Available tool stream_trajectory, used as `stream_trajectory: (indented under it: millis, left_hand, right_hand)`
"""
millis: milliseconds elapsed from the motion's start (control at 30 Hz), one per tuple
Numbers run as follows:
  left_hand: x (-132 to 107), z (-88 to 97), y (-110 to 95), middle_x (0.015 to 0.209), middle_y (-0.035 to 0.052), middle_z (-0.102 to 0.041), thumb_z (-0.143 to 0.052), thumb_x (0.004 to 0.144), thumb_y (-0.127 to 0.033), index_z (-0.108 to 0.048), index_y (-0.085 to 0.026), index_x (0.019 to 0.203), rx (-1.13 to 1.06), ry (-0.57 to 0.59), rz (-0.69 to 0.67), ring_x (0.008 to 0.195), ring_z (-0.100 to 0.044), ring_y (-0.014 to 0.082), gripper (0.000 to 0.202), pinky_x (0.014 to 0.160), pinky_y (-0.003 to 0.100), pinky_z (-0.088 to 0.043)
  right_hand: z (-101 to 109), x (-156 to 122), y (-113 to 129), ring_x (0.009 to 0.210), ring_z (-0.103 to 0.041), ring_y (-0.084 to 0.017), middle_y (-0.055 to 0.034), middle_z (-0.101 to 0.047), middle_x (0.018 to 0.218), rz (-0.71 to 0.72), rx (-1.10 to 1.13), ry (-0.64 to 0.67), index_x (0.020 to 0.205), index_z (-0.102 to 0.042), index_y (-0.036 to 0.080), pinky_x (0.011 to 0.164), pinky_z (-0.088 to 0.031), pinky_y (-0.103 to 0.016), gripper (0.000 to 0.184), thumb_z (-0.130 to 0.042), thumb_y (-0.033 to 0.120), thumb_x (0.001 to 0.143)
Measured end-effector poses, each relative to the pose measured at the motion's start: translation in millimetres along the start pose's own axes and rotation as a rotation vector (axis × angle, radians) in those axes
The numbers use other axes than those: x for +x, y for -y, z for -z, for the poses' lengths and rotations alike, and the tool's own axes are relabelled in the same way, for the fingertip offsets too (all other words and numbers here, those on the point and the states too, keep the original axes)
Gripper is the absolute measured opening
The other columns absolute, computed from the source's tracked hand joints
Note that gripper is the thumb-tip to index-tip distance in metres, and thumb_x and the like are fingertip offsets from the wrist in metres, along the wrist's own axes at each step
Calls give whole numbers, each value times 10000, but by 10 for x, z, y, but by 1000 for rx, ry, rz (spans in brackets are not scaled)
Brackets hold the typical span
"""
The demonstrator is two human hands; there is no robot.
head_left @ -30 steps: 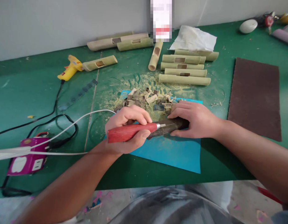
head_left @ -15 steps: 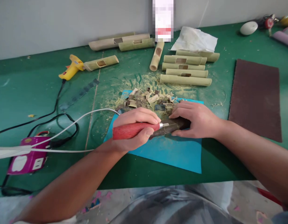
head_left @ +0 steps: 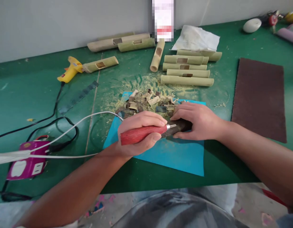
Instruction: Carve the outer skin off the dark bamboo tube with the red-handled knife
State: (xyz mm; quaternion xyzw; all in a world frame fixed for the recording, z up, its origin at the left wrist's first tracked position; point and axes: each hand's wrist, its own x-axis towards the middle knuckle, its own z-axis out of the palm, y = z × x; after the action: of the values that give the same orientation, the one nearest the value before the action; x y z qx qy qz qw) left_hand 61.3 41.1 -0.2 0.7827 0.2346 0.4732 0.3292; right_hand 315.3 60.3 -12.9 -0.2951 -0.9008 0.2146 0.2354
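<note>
My left hand (head_left: 139, 126) is closed round a carving knife (head_left: 143, 133) with a red wooden handle, a silver collar and a short blade. The blade points right and lies over a dark bamboo tube (head_left: 171, 130), apparently touching it. From the right, my right hand (head_left: 196, 122) grips the other end of this tube, thumb on the near side and fingers on the far side. Part of the tube is covered by both hands. Beneath them lies a blue sheet (head_left: 179, 161), with a heap of bamboo chips (head_left: 146, 100) just beyond.
Several pale bamboo tubes (head_left: 187, 80) with cut openings lie at the back. A yellow glue gun (head_left: 70, 69), a purple power adapter (head_left: 27, 158) and cables (head_left: 89, 115) are on the left. On the right lies a brown mat (head_left: 259, 99); a white cloth or paper (head_left: 196, 38) is behind the tubes.
My left hand has slid the knife a little to the right along the dark tube, closer to my right hand. My right hand still holds the tube. The view has shifted slightly.
</note>
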Motion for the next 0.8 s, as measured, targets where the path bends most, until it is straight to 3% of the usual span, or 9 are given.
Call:
stream_trajectory:
  millis: [400,500,667,800]
  left_hand:
    - [87,-34,-22,1010,51,-808,-803,878,-206,-760,-218,977,13,72,58,904,-781,175,109,845,319,-671]
    - [66,-44,11,909,29,-789,-717,901,-146,-742,-212,907,31,-8,31,820,-761,153,70,762,300,-654]
    - [-30,-52,80,790,8,-734,-685,923,-235,-713,-216,837,1,-195,18,714,-707,141,93,638,295,-599]
    - [-33,-46,41,757,3,-731,-678,912,-239,-699,-210,824,86,-210,-79,678,-708,133,95,600,270,-590]
  right_hand:
    - [-22,11,2,810,-616,-205,-52,-686,869,5,-3,-17,951,-671,184,739,-468,-335,289,-734,453,868]
    - [-17,8,4,830,-626,-213,-57,-694,890,-4,-7,-4,951,-665,195,770,-476,-345,291,-737,463,863]
    - [-8,8,7,868,-647,-229,-72,-710,935,-20,-12,9,957,-665,195,790,-480,-357,302,-746,467,855]
    - [-10,12,5,856,-645,-226,-66,-707,920,-16,-16,7,956,-668,192,791,-478,-357,307,-757,465,847]
